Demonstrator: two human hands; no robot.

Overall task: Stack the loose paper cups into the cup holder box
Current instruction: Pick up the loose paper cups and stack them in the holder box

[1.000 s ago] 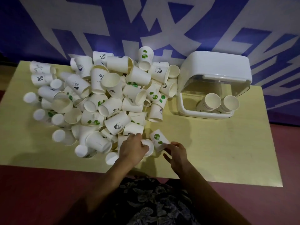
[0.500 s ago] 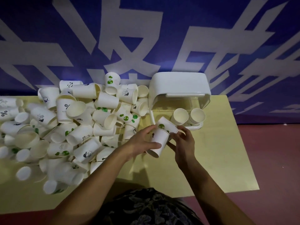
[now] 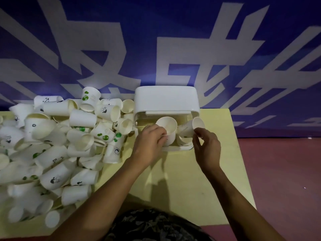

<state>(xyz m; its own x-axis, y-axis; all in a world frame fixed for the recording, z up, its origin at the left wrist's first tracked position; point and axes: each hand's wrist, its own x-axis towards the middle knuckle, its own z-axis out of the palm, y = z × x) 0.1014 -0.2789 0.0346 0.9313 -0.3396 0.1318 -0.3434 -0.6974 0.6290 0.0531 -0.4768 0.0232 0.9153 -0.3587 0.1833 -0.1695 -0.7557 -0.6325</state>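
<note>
The white cup holder box [image 3: 166, 100] stands at the far edge of the yellow table [image 3: 191, 180], its open front facing the person, and everything else is placed from it. At the left side of the box's opening the left hand [image 3: 149, 143] grasps a paper cup [image 3: 167, 126], fingers and thumb curled round its side near the rim, the cup's open mouth turned up and toward the camera. At the right side of the opening the right hand [image 3: 206, 145] holds a second paper cup [image 3: 191, 126], thumb and forefinger pinching its rim, the cup lying tilted with its mouth pointing right and toward the person. Below these two cups, inside the box's lower front lip, more cup rims show, though how many are nested there cannot be told. To the left of the box a large heap of loose cups [image 3: 57, 145] covers the table, lying on their sides and at all angles, some plain, some printed with green dots or small dark figures; the nearest ones touch the box's left wall. Behind the box hangs a blue banner [image 3: 173, 49] with large white characters. Right of the box, beyond the table's edge, lies reddish floor [image 3: 281, 171].
</note>
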